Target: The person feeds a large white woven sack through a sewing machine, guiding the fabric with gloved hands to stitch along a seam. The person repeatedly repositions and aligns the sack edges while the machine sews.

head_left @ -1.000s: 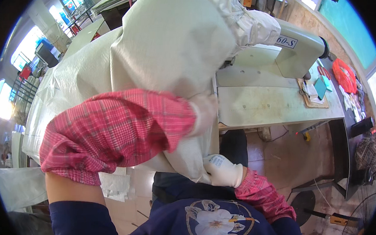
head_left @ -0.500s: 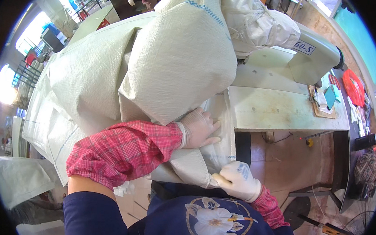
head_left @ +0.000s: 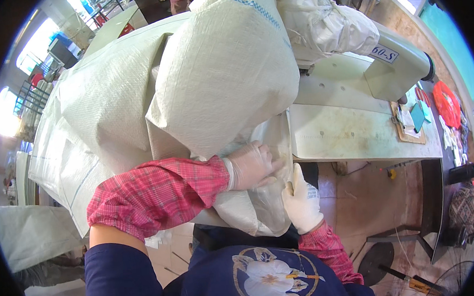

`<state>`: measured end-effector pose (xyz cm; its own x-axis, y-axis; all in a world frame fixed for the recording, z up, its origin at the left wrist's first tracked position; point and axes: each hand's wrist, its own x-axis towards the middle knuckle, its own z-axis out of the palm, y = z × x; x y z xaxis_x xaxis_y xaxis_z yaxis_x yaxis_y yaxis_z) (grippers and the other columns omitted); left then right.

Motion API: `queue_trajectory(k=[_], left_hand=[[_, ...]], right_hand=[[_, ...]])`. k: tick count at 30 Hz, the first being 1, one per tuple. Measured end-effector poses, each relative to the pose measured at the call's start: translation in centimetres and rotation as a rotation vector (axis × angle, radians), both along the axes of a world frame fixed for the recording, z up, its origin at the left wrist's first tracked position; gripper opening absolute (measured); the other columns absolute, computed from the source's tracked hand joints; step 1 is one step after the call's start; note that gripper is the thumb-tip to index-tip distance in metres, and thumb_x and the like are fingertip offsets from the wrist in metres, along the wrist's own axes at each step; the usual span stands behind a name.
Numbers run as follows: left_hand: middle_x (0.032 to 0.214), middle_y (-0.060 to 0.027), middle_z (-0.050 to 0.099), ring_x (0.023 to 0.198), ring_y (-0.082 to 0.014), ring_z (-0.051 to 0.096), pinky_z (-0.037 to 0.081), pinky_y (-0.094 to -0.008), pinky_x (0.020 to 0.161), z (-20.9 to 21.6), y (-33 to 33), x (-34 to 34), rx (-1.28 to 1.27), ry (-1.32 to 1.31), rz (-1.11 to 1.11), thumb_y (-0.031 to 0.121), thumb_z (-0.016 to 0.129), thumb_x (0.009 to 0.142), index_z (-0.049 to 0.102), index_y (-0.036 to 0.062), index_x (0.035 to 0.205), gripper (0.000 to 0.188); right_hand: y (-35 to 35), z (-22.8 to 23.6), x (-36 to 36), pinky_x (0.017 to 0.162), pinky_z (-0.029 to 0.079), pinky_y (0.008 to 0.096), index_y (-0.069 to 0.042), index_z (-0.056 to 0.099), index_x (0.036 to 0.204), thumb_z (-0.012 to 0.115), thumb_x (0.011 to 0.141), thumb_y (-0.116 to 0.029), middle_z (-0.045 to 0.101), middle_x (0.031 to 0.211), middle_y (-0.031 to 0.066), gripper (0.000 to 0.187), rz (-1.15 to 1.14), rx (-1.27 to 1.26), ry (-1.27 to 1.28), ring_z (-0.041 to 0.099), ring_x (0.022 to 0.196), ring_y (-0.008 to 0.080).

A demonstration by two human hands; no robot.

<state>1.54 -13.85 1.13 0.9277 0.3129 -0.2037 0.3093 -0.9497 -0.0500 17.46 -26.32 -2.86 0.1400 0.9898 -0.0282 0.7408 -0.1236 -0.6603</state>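
Note:
A large white woven bag (head_left: 222,78) with a blue checked stripe lies bunched over the sewing table. At its near right edge, a clear plastic liner (head_left: 267,203) shows against the woven layer. My left hand (head_left: 251,165), in a thin translucent glove and red plaid sleeve, presses on the bag and liner with its fingers stretched out. To its right, my right hand (head_left: 302,201) wears a white knit glove. Its thumb and fingers pinch the liner's right edge beside the table corner. Folds of the bag hide part of the liner's far end.
The sewing machine (head_left: 400,65), its head wrapped in white cloth, stands to the right on a pale worktable (head_left: 350,133). A clipboard (head_left: 409,126) and a red plastic bag (head_left: 446,102) lie farther right. More white woven fabric (head_left: 36,231) hangs at the left.
My right hand has moved up from the bag's lower corner to the liner's right edge. My left hand stays almost in place, shifting slightly downward. The liner's near end has spread out.

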Motion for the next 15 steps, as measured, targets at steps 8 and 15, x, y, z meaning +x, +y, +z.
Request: queue_trajectory(k=[8,15], left_hand=[[0.096,-0.0072,0.061,0.09,-0.0246,0.061,0.046,-0.0354,0.081,-0.6,0.0,0.0,0.009,-0.074,-0.104,0.04,0.06,0.088,0.062,0.0203,0.123,0.04],[0.094,-0.0034,0.057,0.096,-0.0215,0.055,0.043,-0.0353,0.086,0.6,0.9,0.0,-0.004,-0.136,-0.544,0.022,0.057,0.082,0.067,0.0145,0.089,0.014]], right_hand=[[0.3,1.4,0.4,0.056,0.051,0.0424,0.018,0.018,0.143,0.048,0.085,-0.012,0.067,0.075,0.0208,0.072,0.253,-0.1,-0.43,0.066,0.062,0.0327],[1.2,1.5,-0.1,0.053,0.051,0.0419,0.024,0.025,0.136,0.05,0.081,-0.011,0.067,0.066,0.0181,0.07,0.402,-0.112,-0.607,0.067,0.055,0.0281]])
